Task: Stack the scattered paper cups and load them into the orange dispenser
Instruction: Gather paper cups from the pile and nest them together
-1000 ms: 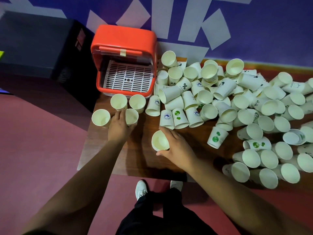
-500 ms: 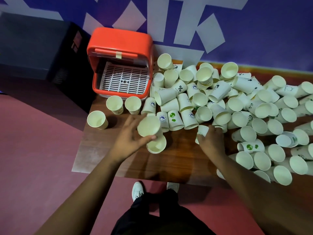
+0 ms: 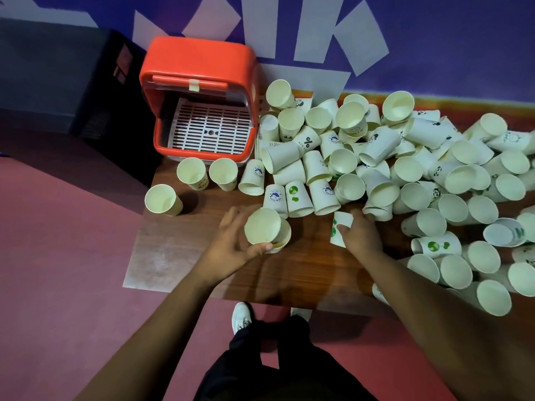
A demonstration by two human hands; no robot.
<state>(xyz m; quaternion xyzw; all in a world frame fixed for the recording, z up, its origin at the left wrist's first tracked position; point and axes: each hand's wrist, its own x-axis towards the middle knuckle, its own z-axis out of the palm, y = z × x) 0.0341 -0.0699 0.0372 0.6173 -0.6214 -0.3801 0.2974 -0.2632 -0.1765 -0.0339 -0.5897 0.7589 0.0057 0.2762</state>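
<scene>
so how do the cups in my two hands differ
The left cup, in the left hand, faces mouth up; the right cup, in the right hand, shows only its side wall. The right cup bears a green print; the left cup shows none. The left cup overlaps a second cup; the right cup looks single. Both are white paper.

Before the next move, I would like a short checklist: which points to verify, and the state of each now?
1. Left hand holds top cup: ok.
2. Top cup seated fully in lower cup: cannot tell.
3. Right hand grips green-printed cup: ok.
4. Orange dispenser open, white grate visible: ok.
5. Cups inside dispenser: not ok, none seen.
</scene>
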